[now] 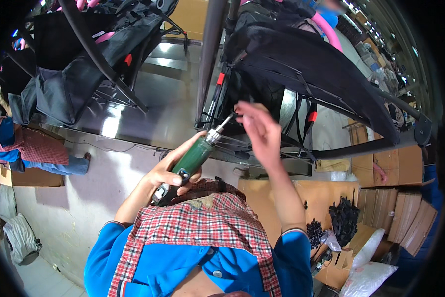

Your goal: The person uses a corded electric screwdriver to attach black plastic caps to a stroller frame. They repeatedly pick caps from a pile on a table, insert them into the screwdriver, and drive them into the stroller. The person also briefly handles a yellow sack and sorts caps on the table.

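My left hand [175,171] is wrapped around a green electric screwdriver [193,157], whose silver bit points up and to the right. At the tip of the bit, the fingers of my right hand [263,132] are drawn together. Something small and dark shows at those fingertips, too small to name. Just beyond both hands stands a stroller [301,64] with black fabric, dark tubes, red clips and a pink bar. Its dark upright tube [210,64] rises to the left of the bit.
Another black stroller [79,64] stands on the shiny metal bench [165,86] to the left. A co-worker [32,143] in a checked apron is at the far left. Cardboard boxes [398,213], black parts [344,218] in an open carton and white plastic bags [368,277] lie at the right.
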The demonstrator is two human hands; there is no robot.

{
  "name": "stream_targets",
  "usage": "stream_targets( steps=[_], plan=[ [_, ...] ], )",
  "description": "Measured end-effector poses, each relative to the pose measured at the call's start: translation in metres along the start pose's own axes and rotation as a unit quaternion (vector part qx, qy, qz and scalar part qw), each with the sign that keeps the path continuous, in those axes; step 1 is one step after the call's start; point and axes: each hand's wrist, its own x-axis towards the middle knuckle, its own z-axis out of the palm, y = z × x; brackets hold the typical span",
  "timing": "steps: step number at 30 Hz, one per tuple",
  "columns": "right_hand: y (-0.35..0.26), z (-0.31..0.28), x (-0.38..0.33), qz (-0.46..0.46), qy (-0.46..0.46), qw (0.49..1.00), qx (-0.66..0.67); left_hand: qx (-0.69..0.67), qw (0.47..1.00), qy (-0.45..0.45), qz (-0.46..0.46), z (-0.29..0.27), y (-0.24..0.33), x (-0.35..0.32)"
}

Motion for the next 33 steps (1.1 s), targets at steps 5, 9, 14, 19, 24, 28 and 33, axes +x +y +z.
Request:
stream_targets(
  steps=[5, 9, 14, 19, 24, 28, 33],
  plan=[
    [0.034, -0.007, 0.103, 0.167, -0.036, 0.884, -0.435, -0.017, 0.999, -0.029, 0.04, 0.004, 0.007, -0.006],
    [0.089, 0.002, 0.144, 0.271, -0.08, 0.929, -0.24, -0.008, 1.0, -0.015, 0.015, 0.009, -0.001, -0.002],
    [0.071, 0.003, 0.106, 0.126, -0.051, 0.948, -0.287, -0.021, 1.0, -0.013, 0.018, 0.011, -0.008, 0.004],
    [0.077, 0.002, 0.08, -0.099, -0.084, 0.846, -0.517, -0.077, 0.997, -0.019, 0.011, 0.014, -0.009, 0.015],
    [0.087, 0.013, 0.128, -0.002, -0.127, 0.777, -0.616, -0.043, 0.999, -0.014, 0.009, 0.017, -0.013, 0.023],
    [0.101, 0.001, 0.106, -0.081, -0.036, 0.861, -0.5, -0.023, 0.999, -0.014, 0.039, 0.008, -0.022, 0.021],
    [0.114, -0.002, 0.104, -0.084, 0.028, 0.881, -0.465, 0.031, 0.999, 0.02, 0.031, 0.021, -0.009, 0.03]
  ],
)
